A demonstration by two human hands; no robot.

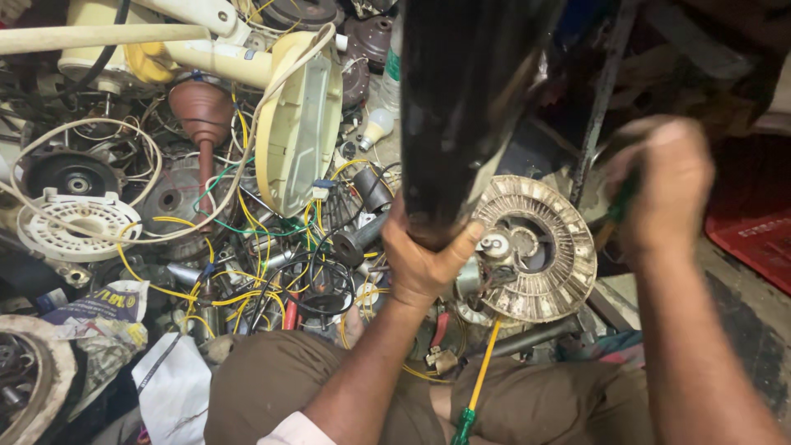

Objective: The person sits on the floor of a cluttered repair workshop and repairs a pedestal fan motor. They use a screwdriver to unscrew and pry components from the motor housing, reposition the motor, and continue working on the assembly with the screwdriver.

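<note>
Down at the bottom edge, brown trousers across the lap, and a yellow-shafted screwdriver with a green handle lies on them, tip pointing up toward the work. Left hand is up from the lap, fingers clamped around the lower end of a long black fan blade that rises steeply out the top of view. Just right of that hand sits the round motor core, a pale ribbed ring with dark windings in the middle, resting on the floor and touching the thumb side. Right hand is blurred, held over the core's right edge, fist closed on something green, only a sliver showing, so what it is I cannot tell. Off to the left, low down, a crumpled packet with a yellow patch and a white sheet beside it. Further out, a tangle of yellow wires, a white round grille, a cream fan housing leaning upright. Far right, the corner of a red crate. At the back, a small white bulb.
</note>
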